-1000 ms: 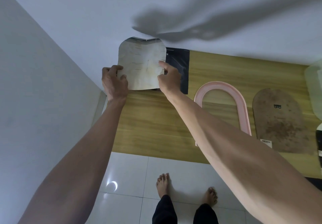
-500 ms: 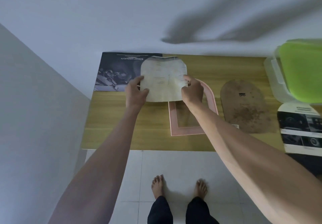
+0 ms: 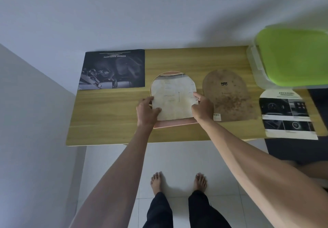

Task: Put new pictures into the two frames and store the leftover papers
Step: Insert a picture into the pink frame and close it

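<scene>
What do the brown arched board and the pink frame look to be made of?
Brown arched board: likely pressed fibreboard, matte, with mottled stains and a small metal hanger. Pink frame: smooth, even pink, perhaps plastic or painted wood; mostly hidden under the cut-out.

Both hands hold a pale arch-shaped paper (image 3: 173, 100) flat over a pink arch-shaped frame (image 3: 174, 124) on the wooden table (image 3: 110, 114). The left hand (image 3: 146, 112) pinches its left edge, and the right hand (image 3: 202, 109) pinches its right edge. A brown arch-shaped backing board (image 3: 229, 96) lies just beside it.

Wooden table (image 3: 110, 114), grey walls (image 3: 124, 14), white tiled floor (image 3: 177, 158)
</scene>
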The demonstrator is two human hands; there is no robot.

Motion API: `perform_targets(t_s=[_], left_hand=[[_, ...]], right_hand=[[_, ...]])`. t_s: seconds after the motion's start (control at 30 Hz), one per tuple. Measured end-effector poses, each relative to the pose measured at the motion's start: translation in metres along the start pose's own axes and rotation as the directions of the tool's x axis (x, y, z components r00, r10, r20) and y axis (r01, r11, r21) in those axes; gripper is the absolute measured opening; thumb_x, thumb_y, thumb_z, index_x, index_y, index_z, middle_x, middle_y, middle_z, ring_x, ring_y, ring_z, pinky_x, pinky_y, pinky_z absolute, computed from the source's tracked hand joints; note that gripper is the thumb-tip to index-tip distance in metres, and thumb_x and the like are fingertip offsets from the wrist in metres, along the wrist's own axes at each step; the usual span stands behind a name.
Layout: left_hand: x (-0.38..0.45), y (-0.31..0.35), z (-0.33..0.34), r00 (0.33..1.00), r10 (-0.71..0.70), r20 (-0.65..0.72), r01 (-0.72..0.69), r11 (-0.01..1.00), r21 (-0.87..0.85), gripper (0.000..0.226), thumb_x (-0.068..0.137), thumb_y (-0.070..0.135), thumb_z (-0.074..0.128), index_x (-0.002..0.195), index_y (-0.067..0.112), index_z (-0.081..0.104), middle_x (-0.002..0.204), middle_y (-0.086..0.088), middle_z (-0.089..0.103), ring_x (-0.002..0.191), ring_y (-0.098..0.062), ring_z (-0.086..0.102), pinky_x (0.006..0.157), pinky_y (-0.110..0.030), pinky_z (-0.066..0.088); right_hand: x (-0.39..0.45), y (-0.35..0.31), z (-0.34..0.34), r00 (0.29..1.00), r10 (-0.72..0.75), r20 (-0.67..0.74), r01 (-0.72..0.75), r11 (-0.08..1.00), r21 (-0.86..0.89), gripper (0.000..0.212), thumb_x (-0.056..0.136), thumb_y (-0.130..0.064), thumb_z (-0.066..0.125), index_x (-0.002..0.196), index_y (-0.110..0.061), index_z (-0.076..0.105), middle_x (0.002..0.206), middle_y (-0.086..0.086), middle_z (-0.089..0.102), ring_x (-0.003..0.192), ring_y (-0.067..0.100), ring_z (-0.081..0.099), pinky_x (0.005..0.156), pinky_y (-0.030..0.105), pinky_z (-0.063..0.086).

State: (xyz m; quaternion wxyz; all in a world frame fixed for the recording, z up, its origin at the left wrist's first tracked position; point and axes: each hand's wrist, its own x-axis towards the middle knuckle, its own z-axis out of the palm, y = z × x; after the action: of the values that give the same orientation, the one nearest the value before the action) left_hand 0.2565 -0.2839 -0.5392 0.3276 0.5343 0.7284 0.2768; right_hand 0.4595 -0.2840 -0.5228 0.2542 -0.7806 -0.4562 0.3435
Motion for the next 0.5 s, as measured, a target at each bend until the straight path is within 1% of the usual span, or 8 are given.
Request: perform_targets(t_s=[0.1,0.23,0.3,0.4,0.5], left_hand=[[-0.0052,-0.0002,0.0006,1.000,0.011,-0.007,-0.010,0.997,0.073,0.062,0.071,0.012,0.087,0.129,0.007,0.066,0.116,-0.012,0.063,0.092,-0.028,0.063,0.082,-0.034,0.055],[-0.0098,0.0002,0.0000,1.000,-0.021,-0.010,0.022,0.992,0.122,0.059,0.073,0.016,0.087,0.127,0.007,0.066,0.120,-0.013,0.057,0.100,-0.030,0.060,0.085,-0.034,0.051],[-0.0102,-0.0005,0.0006,1.000,-0.027,-0.006,0.027,0.991,0.134,0.059,0.073,0.017,0.087,0.127,0.008,0.066,0.121,-0.012,0.056,0.101,-0.030,0.061,0.085,-0.032,0.050],[-0.0099,0.0002,0.0026,0.999,-0.028,0.015,0.025,0.989,0.144,0.057,0.075,0.015,0.084,0.128,0.005,0.066,0.121,-0.013,0.059,0.104,-0.031,0.060,0.084,-0.027,0.042],[-0.0086,0.0014,0.0036,0.999,-0.032,0.020,0.029,0.990,0.142,0.055,0.076,0.014,0.083,0.127,0.004,0.066,0.122,-0.014,0.060,0.104,-0.031,0.060,0.085,-0.028,0.043]], right_hand=[[-0.0011,0.0035,-0.0005,0.999,-0.052,0.014,0.053,0.994,-0.091,0.069,0.078,0.008,0.048,0.142,-0.017,0.057,0.133,0.012,0.063,0.120,0.029,0.059,0.099,0.032,0.049],[-0.0037,0.0031,0.0015,0.995,-0.082,0.052,0.093,0.964,-0.250,0.064,0.082,0.003,0.055,0.141,-0.021,0.055,0.128,0.011,0.049,0.119,0.032,0.050,0.088,0.035,0.048],[-0.0050,0.0034,0.0032,0.996,-0.075,0.047,0.085,0.951,-0.299,0.058,0.084,-0.001,0.060,0.138,-0.023,0.059,0.129,0.008,0.046,0.120,0.030,0.044,0.089,0.038,0.049],[-0.0050,0.0047,0.0053,0.997,-0.052,0.050,0.065,0.949,-0.308,0.054,0.085,-0.004,0.062,0.136,-0.023,0.061,0.129,0.007,0.044,0.120,0.029,0.042,0.092,0.040,0.048],[-0.0035,0.0051,0.0056,0.998,-0.037,0.054,0.052,0.951,-0.306,0.055,0.087,-0.003,0.061,0.137,-0.023,0.059,0.130,0.008,0.044,0.121,0.029,0.042,0.094,0.040,0.048]])
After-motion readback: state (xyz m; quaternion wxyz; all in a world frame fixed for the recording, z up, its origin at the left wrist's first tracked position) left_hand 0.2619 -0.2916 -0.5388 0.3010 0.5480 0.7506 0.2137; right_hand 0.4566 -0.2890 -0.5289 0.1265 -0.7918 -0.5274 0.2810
